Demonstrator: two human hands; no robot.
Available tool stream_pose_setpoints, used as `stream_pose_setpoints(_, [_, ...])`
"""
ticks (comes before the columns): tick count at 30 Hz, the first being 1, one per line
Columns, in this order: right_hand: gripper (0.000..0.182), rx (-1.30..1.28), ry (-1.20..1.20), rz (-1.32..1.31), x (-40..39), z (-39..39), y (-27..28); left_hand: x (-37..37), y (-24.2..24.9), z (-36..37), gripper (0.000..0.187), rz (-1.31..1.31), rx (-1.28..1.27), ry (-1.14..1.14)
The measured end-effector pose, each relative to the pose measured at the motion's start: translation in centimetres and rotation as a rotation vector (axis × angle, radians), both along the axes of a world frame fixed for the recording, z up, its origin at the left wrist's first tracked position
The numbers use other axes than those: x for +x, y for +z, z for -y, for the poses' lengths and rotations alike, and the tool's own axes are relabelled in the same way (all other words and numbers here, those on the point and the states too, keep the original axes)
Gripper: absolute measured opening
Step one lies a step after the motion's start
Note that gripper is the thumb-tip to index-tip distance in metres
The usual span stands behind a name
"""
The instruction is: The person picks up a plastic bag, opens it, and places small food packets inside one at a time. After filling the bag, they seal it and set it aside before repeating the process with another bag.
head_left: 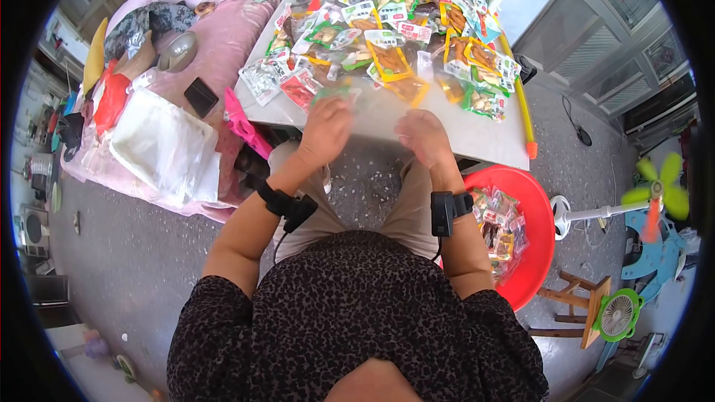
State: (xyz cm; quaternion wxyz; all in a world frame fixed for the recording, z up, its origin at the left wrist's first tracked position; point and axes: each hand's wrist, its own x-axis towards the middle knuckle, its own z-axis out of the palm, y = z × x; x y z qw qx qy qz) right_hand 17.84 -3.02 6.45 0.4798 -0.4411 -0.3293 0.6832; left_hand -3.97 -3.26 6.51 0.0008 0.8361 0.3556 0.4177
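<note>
At the near edge of the white table (477, 134), my left hand (328, 130) has its fingers curled on a green, partly clear snack packet (337, 94), which is blurred. My right hand (426, 138) is closed at the same edge, a little apart from the left. What its fingers hold, if anything, cannot be made out. Just beyond it lies a yellow-edged snack packet (389, 59). A large heap of snack packets (395, 0) in red, green, white and yellow covers the far part of the table. A green-and-white packet (482, 103) lies near the right side.
Below the table's right corner stands a red tub (540, 223) with several packets inside. A yellow pole (525, 108) runs along the table's right edge. On the left, a pink-covered bed (231, 7) holds a white tray (160, 141) and a dark phone (201, 97). A green-bladed fan (663, 186) stands right.
</note>
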Motion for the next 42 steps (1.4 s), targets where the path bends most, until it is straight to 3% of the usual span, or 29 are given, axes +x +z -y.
stream_pose_setpoints(2, [0.014,0.008,-0.088,0.084,0.3,-0.4,0.9,-0.9,1.4,-1.8,0.009,0.155,-0.103,-0.029])
stream_pose_setpoints(5, [0.014,0.108,-0.116,0.134,0.6,-1.0,1.8,-2.4,4.2,-4.3,0.008,0.370,-0.596,0.138])
stream_pose_setpoints(8, [0.019,0.181,-0.133,0.158,0.5,-1.2,2.9,-2.7,9.6,-4.0,0.010,0.568,-1.029,0.143])
stream_pose_setpoints(11, [0.032,0.403,-0.109,0.124,0.1,-0.8,3.5,-2.4,8.6,-3.7,0.012,0.894,-0.896,-0.335])
stream_pose_setpoints(14, [0.044,0.643,-0.090,0.081,-1.0,0.2,4.7,-1.4,8.3,-1.6,0.016,0.923,-0.962,-0.372])
stream_pose_setpoints(17, [0.051,0.664,0.014,0.027,-0.9,0.8,5.6,0.0,8.1,0.8,0.015,1.080,-1.059,-0.432])
stream_pose_setpoints(19, [0.042,0.625,0.124,0.042,-0.5,1.4,6.4,0.5,7.3,1.8,0.016,1.174,-1.117,-0.567])
stream_pose_setpoints(23, [0.018,0.563,0.236,0.196,1.2,3.2,5.3,2.0,4.8,2.9,0.022,1.363,-1.206,-0.489])
stream_pose_setpoints(26, [0.003,0.513,0.135,0.264,2.5,5.2,4.5,2.9,3.1,3.7,0.017,1.280,-1.217,-0.535])
stream_pose_setpoints(29, [0.003,0.457,0.069,0.216,4.0,6.9,2.5,3.8,2.4,4.8,0.008,1.183,-1.239,-0.485])
stream_pose_setpoints(35, [0.007,0.381,0.224,0.357,6.2,10.5,3.2,4.6,2.0,6.8,0.006,0.916,-1.286,-0.498])
stream_pose_setpoints(42, [0.018,0.675,0.357,0.850,5.8,11.9,4.9,5.8,1.5,8.3,0.008,0.776,-1.350,-0.483])
